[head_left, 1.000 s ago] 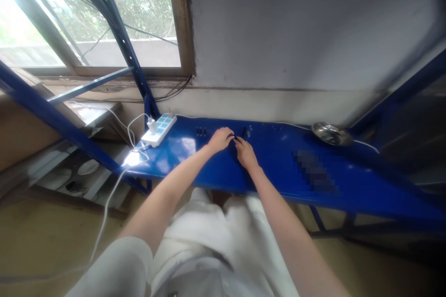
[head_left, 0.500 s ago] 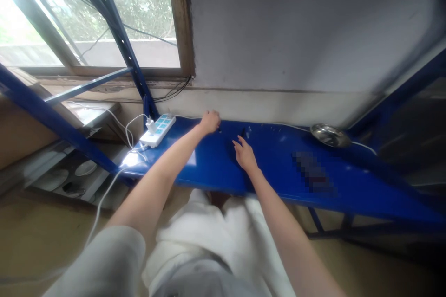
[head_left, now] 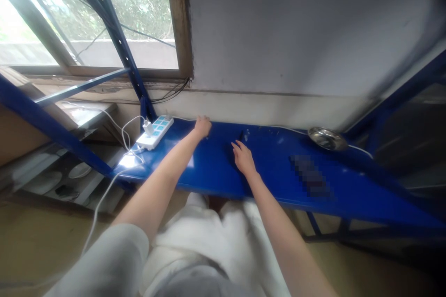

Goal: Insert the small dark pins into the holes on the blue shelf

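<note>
My left hand is at the back edge of the blue shelf board, close to the wall. Its fingers are curled downward, and whatever they hold, if anything, is hidden. Further right and nearer to me, my right hand hovers over or rests on the board with fingers apart and nothing visible in them. Just beyond its fingertips lies a small dark object, too unclear to name. Beside that are a few small clear bits.
A white power strip with a plugged-in white cable is at the board's left end. To the right sit a shiny metal bowl-like dish and a blurred-out dark flat object. Blue rack posts frame both sides; a window is left.
My left hand has shifted slightly left and toward me; a dark bit seen beside its fingers before is no longer visible. My right hand has barely moved, and the view has turned a little.
</note>
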